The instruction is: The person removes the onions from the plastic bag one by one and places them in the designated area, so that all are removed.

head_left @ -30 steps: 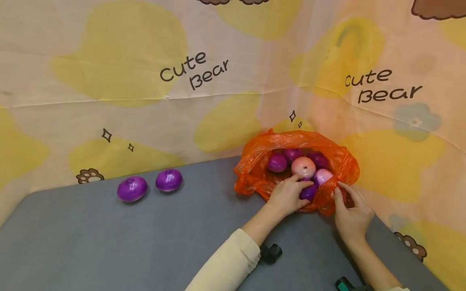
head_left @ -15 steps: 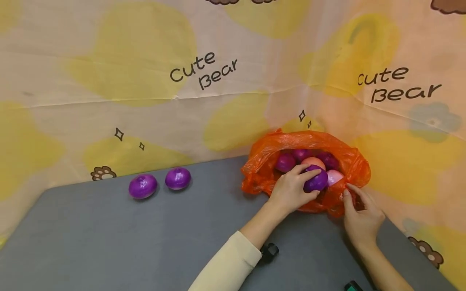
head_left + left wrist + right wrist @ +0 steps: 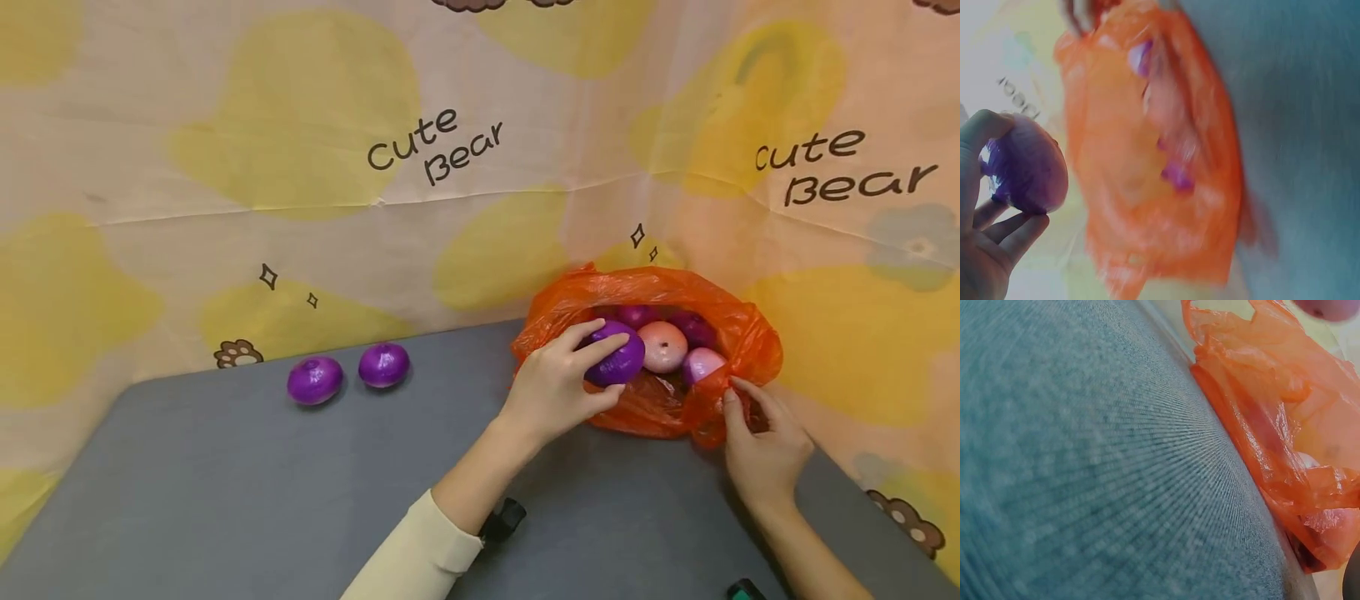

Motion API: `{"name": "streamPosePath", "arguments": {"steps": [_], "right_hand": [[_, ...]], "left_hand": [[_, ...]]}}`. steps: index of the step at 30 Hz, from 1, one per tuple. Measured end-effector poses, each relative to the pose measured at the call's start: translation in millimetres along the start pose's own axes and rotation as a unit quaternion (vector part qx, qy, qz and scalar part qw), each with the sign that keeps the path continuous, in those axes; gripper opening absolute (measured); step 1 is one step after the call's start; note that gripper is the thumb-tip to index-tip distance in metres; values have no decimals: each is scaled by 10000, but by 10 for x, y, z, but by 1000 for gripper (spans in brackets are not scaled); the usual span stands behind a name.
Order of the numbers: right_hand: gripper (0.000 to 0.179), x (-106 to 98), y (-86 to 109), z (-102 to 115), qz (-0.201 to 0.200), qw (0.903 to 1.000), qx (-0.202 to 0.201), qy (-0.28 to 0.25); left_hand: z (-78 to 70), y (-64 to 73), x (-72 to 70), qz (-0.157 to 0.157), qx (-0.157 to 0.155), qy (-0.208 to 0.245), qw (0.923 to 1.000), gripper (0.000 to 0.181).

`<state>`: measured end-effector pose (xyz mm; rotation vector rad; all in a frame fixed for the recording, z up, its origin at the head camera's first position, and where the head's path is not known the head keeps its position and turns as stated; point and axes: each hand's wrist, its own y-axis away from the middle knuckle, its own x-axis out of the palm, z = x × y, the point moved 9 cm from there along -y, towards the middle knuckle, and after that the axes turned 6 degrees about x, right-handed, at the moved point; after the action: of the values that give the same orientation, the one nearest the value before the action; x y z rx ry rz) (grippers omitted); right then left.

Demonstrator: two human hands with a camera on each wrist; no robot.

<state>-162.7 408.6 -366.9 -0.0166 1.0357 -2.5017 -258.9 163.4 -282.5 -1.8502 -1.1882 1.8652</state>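
My left hand (image 3: 558,383) grips a shiny purple onion (image 3: 621,357) above the mouth of an orange plastic bag (image 3: 637,287). In the left wrist view the same onion (image 3: 1025,165) sits between thumb and fingers, apart from the bag. My right hand (image 3: 768,450) pinches the bag's near right edge between thumb and forefinger. Inside the bag lie several more onions, among them a pinkish one (image 3: 663,347) and a pale pink-and-purple one (image 3: 703,365). Two purple onions, one (image 3: 315,380) beside the other (image 3: 384,365), rest on the table to the left.
The grey table (image 3: 225,492) ends against a patterned cloth wall (image 3: 322,200) at the back and another on the right. The bag stands in that corner. A black wrist device (image 3: 504,521) hangs beneath the left forearm.
My left hand has lifted the purple onion out from among the others and moved it up and left. My right hand keeps its pinch on the bag. The head view has shifted slightly left.
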Motion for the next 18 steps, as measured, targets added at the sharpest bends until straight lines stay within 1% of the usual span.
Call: {"name": "streamPosePath", "arguments": {"steps": [3,6,8,11,15,18], "right_hand": [[19,20,5,-3,76,10000,58,-5],[20,-15,-9,-4,157,9998,79,82],[20,-21,-13,-5,132,9998,83,104],[20,-3,-13,-16,168,9997,68,135],[20,15,-2,-27,188,9997,84,144],[19,30,15,-30,187,9996,129,145]], "left_hand": [[70,76,-241,-158,95,-174,9997,52],[137,119,-398,-209,213,-295,9991,52],[221,173,-498,-230,193,-273,9992,52],[405,276,-644,-302,-18,-84,9995,52],[678,420,-854,-462,-505,170,9975,55],[854,511,-1010,-566,-805,153,9950,57]]}}
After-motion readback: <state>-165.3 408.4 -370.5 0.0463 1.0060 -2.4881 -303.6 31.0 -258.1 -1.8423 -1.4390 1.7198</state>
